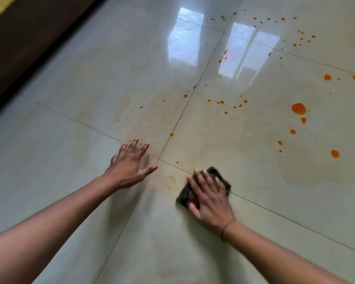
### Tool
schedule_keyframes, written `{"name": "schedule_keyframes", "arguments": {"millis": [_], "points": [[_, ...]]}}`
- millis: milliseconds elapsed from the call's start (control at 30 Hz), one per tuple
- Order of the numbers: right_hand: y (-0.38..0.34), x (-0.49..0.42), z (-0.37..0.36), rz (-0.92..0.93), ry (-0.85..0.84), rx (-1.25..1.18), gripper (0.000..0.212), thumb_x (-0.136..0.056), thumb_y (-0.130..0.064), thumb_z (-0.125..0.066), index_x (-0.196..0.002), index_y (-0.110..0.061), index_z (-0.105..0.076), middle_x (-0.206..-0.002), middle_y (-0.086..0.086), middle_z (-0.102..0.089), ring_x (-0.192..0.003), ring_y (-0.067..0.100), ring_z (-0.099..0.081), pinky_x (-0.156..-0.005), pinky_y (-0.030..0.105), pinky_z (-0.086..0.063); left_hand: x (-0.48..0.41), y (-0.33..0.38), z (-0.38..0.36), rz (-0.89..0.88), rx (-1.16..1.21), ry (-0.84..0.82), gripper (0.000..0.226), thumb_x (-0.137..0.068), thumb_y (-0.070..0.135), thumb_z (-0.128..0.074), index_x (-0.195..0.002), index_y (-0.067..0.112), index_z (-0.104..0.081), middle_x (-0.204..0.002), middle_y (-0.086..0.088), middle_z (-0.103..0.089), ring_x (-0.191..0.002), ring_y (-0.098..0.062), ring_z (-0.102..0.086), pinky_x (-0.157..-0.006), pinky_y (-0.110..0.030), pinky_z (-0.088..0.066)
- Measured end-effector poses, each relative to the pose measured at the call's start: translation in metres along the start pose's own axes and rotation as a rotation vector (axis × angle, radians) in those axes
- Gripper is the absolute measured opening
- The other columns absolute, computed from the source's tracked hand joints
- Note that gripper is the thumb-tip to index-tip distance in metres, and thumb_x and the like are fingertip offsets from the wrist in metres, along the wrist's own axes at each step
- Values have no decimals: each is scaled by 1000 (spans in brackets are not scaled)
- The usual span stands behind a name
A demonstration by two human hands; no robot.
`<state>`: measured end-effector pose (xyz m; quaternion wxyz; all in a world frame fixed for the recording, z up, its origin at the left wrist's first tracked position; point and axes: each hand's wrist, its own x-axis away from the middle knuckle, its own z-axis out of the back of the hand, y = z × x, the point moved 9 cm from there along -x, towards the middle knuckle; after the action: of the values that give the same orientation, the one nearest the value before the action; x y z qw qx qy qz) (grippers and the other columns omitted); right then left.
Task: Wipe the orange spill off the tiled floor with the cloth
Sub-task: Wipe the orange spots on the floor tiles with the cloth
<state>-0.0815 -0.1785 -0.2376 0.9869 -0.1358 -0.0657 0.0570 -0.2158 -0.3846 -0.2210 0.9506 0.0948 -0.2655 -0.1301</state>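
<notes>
Pressing the cloth (pixel 217 177) flat, right hand (pixel 210 201); left hand (pixel 129 167) beside it.

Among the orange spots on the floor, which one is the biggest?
The round orange blot on the right, beyond the dark cloth; it is wider than all other drops, and a smaller drop lies just beneath it.

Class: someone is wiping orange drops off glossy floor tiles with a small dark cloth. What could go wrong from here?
1. The small cloth under the right hand may soak through and smear; a faint orange film already lies beside it, and the biggest blob is untouched.
2. The left hand is spread open by small drops on the glossy floor; leaning there, it might slip or pick up stain.
</notes>
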Motion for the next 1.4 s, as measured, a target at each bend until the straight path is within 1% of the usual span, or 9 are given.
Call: {"name": "schedule_keyframes", "arguments": {"millis": [133,333,500,700,833,1033,1167,1333,1400], "points": [[-17,-84,-1,-210,26,-49,74,-79,-53,-36,-146,-24,-35,-158,5,-26,-145,25,-20,-113,49,-13,16,-14,-20,52,13,-85,79,-84,71,-41,-150,39,-12,-161,2,5,-147,-29,2,-114,-54,-18],[-44,-3,-10,134,-33,1,73,-79,-51,-49,-146,-23,-38,-157,4,-27,-144,25,-26,-114,46,-16,19,-9,-25,41,-12,-123,73,-91,62,-36,-151,38,-2,-160,3,18,-146,-32,10,-114,-57,-12],[-41,-107,-3,-159,42,-9,74,-79,-53,-40,-146,-23,-36,-156,7,-29,-144,26,-25,-111,48,-14,19,-11,-32,60,-4,-101,71,-94,54,-38,-151,39,2,-158,3,24,-145,-31,17,-114,-59,-5],[-33,-42,-7,125,-39,36,73,-80,-52,-46,-147,-24,-36,-158,3,-24,-146,24,-21,-112,49,-20,22,-9,-37,67,-16,-79,80,-90,59,-41,-149,41,9,-156,3,30,-143,-32,23,-114,-60,0],[-26,-112,0,-153,22,11,74,-80,-53,-38,-148,-24,-33,-158,5,-26,-145,25,-21,-112,49,-13,22,-10,-38,68,10,-64,79,-91,58,-41,-149,42,9,-155,5,31,-143,-30,26,-114,-58,3],[-35,-50,-5,171,-53,51,72,-80,-51,-46,-146,-24,-38,-157,4,-27,-145,24,-24,-114,46,-16,24,-8,-40,75,37,-31,77,-91,60,-36,-148,42,12,-154,6,33,-142,-29,29,-114,-60,6],[-28,-118,1,-115,18,28,73,-80,-53,-40,-146,-22,-37,-156,7,-29,-143,26,-25,-112,47,-13,24,-9,-38,97,61,29,74,-89,63,-31,-150,41,7,-157,6,26,-144,-27,23,-115,-56,6],[-71,-45,-13,290,-97,49,73,-82,-51,-48,-147,-23,-35,-158,3,-22,-146,24,-19,-113,49,-19,14,-50,-3,154,149,239,74,-85,63,-25,-151,38,-1,-161,5,13,-147,-28,12,-116,-49,0],[-68,-73,-10,302,-62,64,71,-83,-52,-47,-147,-23,-36,-158,2,-21,-146,24,-22,-113,48,-19,2,-76,10,179,155,276,74,-87,63,-25,-151,36,-3,-161,5,10,-147,-26,11,-117,-49,1]]}}
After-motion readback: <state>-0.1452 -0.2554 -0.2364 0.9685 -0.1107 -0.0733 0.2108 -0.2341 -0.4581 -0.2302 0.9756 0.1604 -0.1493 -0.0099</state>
